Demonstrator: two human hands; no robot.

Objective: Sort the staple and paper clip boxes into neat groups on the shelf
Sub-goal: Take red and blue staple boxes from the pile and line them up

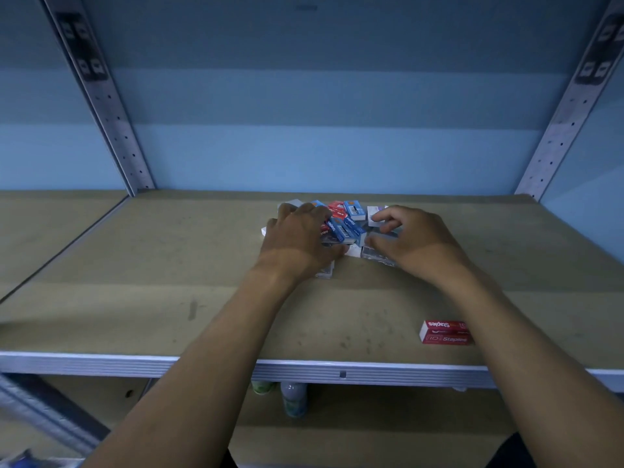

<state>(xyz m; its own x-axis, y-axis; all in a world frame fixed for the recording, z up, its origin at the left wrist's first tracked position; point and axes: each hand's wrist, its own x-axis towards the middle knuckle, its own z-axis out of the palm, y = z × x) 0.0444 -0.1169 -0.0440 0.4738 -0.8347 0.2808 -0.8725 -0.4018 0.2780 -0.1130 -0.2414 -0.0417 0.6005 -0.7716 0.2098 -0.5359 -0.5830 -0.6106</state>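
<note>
Both hands are reaching into a jumbled pile of small cardboard boxes sitting far-centre on the tan wooden shelf board. The pile is mixing blue staple boxes, red staple boxes and white or clear-fronted boxes, lying at all angles and overlapping; which of them are paper clip boxes is too small to tell.

The left hand is lying palm-down over the left part of the pile, fingers spread and lightly bent over the boxes, thumb touching the near edge of the heap. Cannot tell whether it is actually gripping any single box.

The right hand is resting at the right side of the pile, fingers curled in, fingertips and thumb appearing to be pinching a whitish box at the far right of the heap; the grip is partly hidden.

One red rectangular staple box with white "Staples" lettering is lying alone near the front edge, right of centre, well apart from the pile, partly covered by the right forearm.

Grey perforated metal uprights are standing at the back left and right against a blue wall. Below the shelf's pale metal front lip, a bottle is showing on the lower level.
</note>
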